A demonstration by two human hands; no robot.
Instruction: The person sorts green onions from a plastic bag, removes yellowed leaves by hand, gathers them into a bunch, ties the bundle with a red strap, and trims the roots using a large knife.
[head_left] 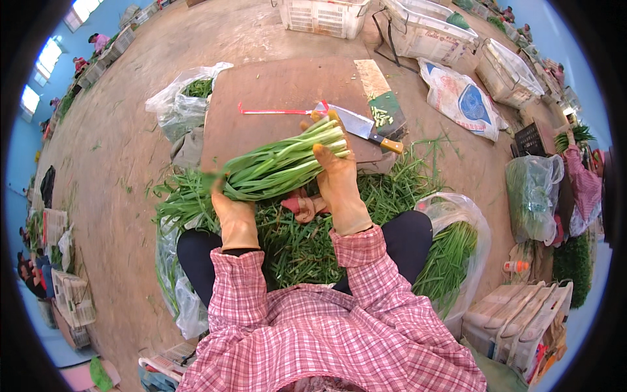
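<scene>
A thick bunch of garlic chives (277,166) lies across my two gloved hands, just over the near edge of a brown board (281,81). My right hand (341,189) is wrapped round the pale stem end, thumb on the near side and fingertips showing beyond. Under the leafy end, my left hand (235,215) supports the bunch; its fingers are partly hidden and smeared by motion. A cleaver (353,121) with a wooden handle rests on the board past my right hand. A red strip (277,111) lies on the board beyond the bunch.
Loose green leaves (300,251) heap between my knees. Plastic bags of chives stand at right (450,255) and far left (186,98). Cut pale stem ends (382,117) lie by the cleaver handle. White crates (326,18) stand beyond; a person's sleeve (581,176) shows at far right.
</scene>
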